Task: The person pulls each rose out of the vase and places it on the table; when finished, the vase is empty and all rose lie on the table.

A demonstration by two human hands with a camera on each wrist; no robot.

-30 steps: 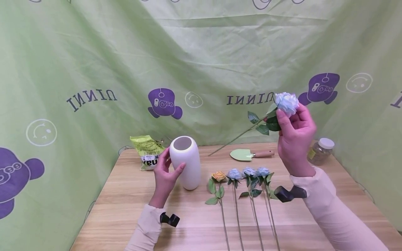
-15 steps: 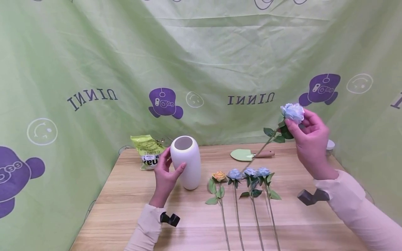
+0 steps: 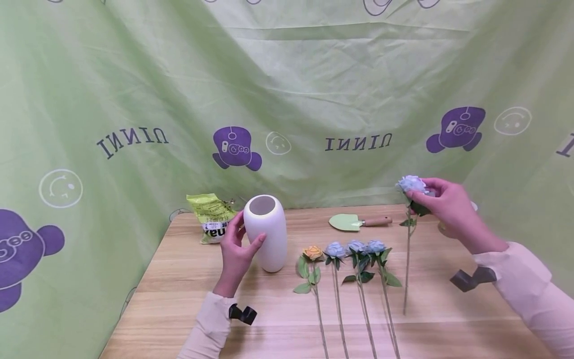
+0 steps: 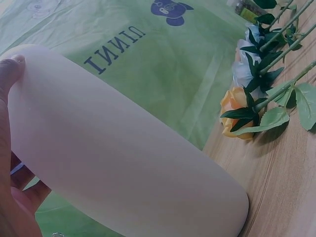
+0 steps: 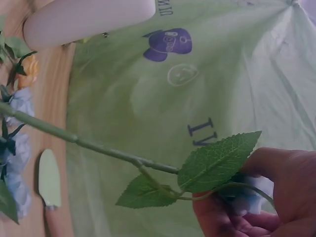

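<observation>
My left hand [image 3: 236, 252] grips the upper side of a tall white vase [image 3: 271, 239], thumb toward me; the vase stands upright on the table. At the right, my right hand [image 3: 453, 207] pinches a blue artificial rose [image 3: 411, 184] just under its bloom, its stem hanging almost straight down. In the right wrist view the stem [image 5: 98, 148] and its green leaves [image 5: 217, 160] stretch leftward, and the fingers partly cover the bloom. Between the hands lie an orange rose [image 3: 312, 252] and three blue roses [image 3: 356, 246], side by side with stems toward me.
A green trowel [image 3: 345, 222] with a wooden handle lies near the back edge of the wooden table [image 3: 179, 299]. Behind the vase leans a yellow-green bag [image 3: 208, 214]. A lidded jar is mostly hidden behind my right hand. A green printed curtain hangs around.
My right hand has moved right and down with the blue rose, whose stem has swung from slanting left to nearly vertical. The left hand and the vase have stayed in place.
</observation>
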